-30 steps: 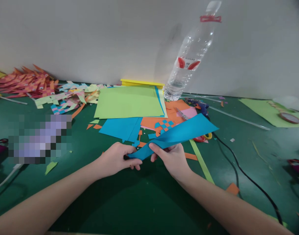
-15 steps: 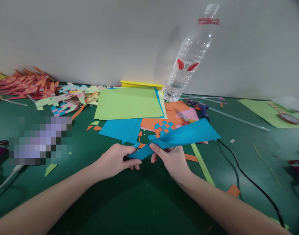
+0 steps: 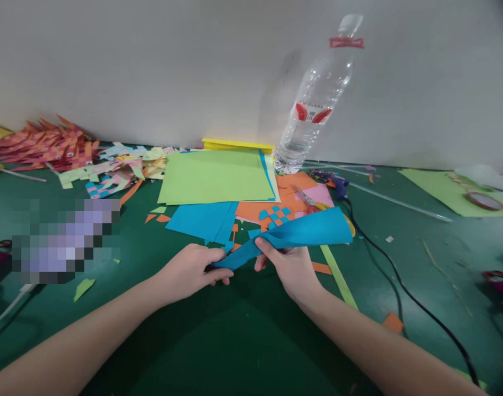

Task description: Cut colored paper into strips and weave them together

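Note:
Both hands hold one folded sheet of blue paper just above the green table. My left hand pinches its narrow near end between thumb and fingers. My right hand grips the paper a little further along, thumb on top and fingers underneath. The wide far end of the sheet fans out to the right, over orange paper and a blue-and-orange woven square.
A stack of light green paper and blue sheets lies behind the hands. Scissors, a clear plastic bottle, a glue gun with a black cable, and woven paper pieces at far left surround them.
The wide far end of the blue paper has dropped and curled inward to the left. Both hands stay in nearly the same place.

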{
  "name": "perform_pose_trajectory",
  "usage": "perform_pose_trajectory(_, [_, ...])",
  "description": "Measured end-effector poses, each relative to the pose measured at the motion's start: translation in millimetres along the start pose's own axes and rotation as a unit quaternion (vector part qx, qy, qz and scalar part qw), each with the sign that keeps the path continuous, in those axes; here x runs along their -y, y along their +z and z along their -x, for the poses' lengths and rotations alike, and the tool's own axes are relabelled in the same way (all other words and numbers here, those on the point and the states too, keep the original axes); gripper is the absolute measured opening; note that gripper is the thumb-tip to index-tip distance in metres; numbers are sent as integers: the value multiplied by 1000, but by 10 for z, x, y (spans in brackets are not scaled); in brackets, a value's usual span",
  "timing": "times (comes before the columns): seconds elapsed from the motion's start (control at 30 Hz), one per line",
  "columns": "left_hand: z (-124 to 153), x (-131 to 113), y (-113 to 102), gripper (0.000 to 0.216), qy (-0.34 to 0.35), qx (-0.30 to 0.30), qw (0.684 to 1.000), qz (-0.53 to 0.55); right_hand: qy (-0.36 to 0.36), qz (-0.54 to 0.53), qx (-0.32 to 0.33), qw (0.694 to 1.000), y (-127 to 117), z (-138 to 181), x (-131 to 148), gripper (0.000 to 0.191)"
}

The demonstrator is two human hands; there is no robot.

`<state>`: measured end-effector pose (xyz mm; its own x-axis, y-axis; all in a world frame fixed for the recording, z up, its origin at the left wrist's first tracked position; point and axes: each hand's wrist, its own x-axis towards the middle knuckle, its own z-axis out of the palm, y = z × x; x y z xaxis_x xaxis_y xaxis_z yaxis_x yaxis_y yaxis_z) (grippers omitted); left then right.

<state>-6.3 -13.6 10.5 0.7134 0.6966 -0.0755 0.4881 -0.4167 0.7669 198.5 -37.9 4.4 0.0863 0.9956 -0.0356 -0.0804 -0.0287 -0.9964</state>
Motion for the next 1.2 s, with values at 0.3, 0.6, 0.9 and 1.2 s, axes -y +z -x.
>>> perform_pose_trajectory(0.3, [13,-5,-5,28,-20,8,1000,15,16,-16,-16,1000,9,10,-26,27])
perform_pose_trajectory(0.6, [15,6,-1,25,-21,18,1000,-12,6,-36,-11,999,19,-8,-64,26])
perform_pose_trajectory(0.9, [16,54,32,28,39,-23,985,-169,8,-33,-19,999,23,-12,-95,27])
perform_pose_trajectory(1.2, [29,-4,-3,27,-41,21,997,67,5,1,-21,1000,-6,-19,-87,30])
